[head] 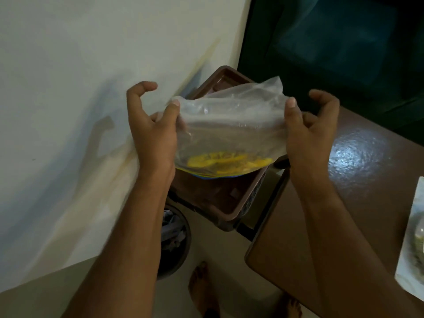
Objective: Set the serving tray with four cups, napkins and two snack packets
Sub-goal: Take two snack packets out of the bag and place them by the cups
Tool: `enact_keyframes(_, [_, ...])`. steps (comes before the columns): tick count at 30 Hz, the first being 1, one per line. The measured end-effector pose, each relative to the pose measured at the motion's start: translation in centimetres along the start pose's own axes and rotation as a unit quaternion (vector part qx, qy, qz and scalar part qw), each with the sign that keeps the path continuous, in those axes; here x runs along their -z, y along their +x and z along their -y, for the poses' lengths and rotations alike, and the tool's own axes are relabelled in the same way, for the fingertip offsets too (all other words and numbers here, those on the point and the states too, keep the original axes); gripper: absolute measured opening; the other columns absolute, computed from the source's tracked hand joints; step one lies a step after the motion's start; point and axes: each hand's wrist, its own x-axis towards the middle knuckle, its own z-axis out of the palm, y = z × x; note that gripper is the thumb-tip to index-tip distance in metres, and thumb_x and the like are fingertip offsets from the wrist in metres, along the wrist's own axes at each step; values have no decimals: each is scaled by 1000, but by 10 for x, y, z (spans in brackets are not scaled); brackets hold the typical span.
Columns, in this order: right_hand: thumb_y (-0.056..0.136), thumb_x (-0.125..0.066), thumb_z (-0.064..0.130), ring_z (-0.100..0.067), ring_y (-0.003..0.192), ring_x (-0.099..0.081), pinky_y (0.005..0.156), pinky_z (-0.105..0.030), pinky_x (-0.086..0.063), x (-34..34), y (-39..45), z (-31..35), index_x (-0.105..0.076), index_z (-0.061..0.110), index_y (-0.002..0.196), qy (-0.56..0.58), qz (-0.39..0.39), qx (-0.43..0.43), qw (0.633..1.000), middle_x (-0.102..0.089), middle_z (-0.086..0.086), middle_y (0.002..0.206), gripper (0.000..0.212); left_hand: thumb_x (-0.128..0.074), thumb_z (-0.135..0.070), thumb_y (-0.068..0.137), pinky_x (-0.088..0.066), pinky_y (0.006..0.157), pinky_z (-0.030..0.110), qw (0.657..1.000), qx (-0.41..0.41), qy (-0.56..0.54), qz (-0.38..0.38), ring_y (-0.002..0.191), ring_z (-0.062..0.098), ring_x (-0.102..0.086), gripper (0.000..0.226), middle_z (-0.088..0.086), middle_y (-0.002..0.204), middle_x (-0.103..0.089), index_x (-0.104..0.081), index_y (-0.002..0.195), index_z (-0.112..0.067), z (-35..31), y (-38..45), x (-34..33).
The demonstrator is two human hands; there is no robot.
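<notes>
Snack packet (229, 131) — pinched by both hands' fingers (174, 111).

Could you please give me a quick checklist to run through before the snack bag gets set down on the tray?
1. Both hands hold the bag: ok. The left hand and right hand pinch the clear snack bag at its two upper corners.
2. Contents settled: ok. The yellow snacks lie at the bottom of the bag.
3. Bag over the tray: ok. It hangs above the brown tray.
4. Free space on the tray: cannot tell; the bag hides most of it.
5. Cups and napkins in place: cannot tell; none are visible.
6. Second packet: ok. A packet lies on the brown table at right.
</notes>
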Motion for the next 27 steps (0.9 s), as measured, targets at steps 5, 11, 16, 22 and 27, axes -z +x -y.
enact_keyframes(5, [74,-80,67,-33,146,-28,114,-43,-39,11,-6,-9,-46,30,153,-331,188,253,889,-25,-13,161,94,-72,-6,79,-58,87,28,994,37,-27,102,99,10,-71,43,-4,103,-76,-76,122,-10,-4,2,9])
enact_keyframes(11, [72,-84,35,-34,105,-47,81,-40,-27,8,-12,-8,-76,18,103,-479,85,258,835,-66,0,81,36,-96,-14,63,-53,100,28,926,-103,306,197,113,12,-62,77,-3,123,-67,-68,134,-23,-9,-2,21])
enact_keyframes(16, [69,-64,24,-38,77,-64,68,-38,-42,-1,-18,8,-78,11,93,-422,41,196,884,-71,-10,73,30,-90,-34,71,-52,92,38,882,-243,397,71,112,27,-51,31,15,119,-51,-74,84,-11,-7,-20,14])
enact_keyframes(22, [74,-49,13,-15,98,-70,89,-38,-60,-18,-18,15,-71,13,126,-150,40,4,988,-74,-6,116,57,-70,-34,89,-43,62,27,874,-274,395,75,71,18,-63,23,5,82,-70,-66,88,-11,0,-60,-5])
enact_keyframes(27, [90,-38,-12,-30,103,-74,73,-37,-65,-41,-34,17,-66,9,123,212,89,-254,939,-72,-14,118,48,-72,-34,90,-56,60,14,957,15,253,140,74,2,-74,32,-4,95,-77,-66,117,-17,13,-84,-15])
